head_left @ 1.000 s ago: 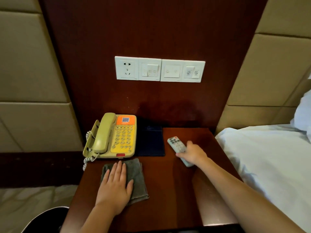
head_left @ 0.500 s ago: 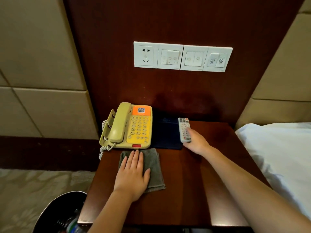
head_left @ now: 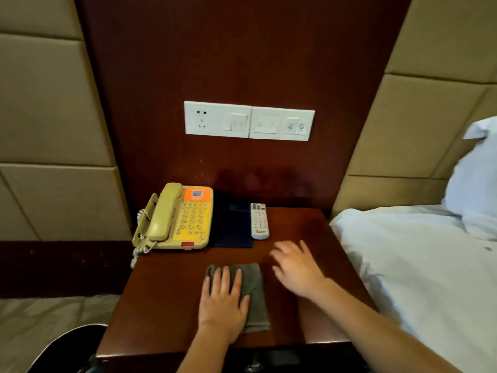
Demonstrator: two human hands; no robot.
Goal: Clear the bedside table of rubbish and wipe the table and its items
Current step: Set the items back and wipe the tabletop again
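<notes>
Cloth: folded grey cloth [head_left: 255,292] lies at the front middle of the dark red-brown wooden counter [head_left: 161,297]
Left hand [head_left: 223,300]: spread flat on the cloth; fingers straight, pressing, not gripping
Right hand [head_left: 298,267]: blurred; fingers loosely spread; holds nothing; over bare wood near the slim white remote control [head_left: 259,221]
Back row: remote just beside the flat dark blue folder [head_left: 231,224]; yellow push-button telephone [head_left: 177,219] at left
Risk, sweep: a broad forward wipe could shove the light remote askew
Risk, cord: the pale coiled cord [head_left: 139,251] hangs off the left edge; a snag there could drag the telephone or unseat its handset
</notes>
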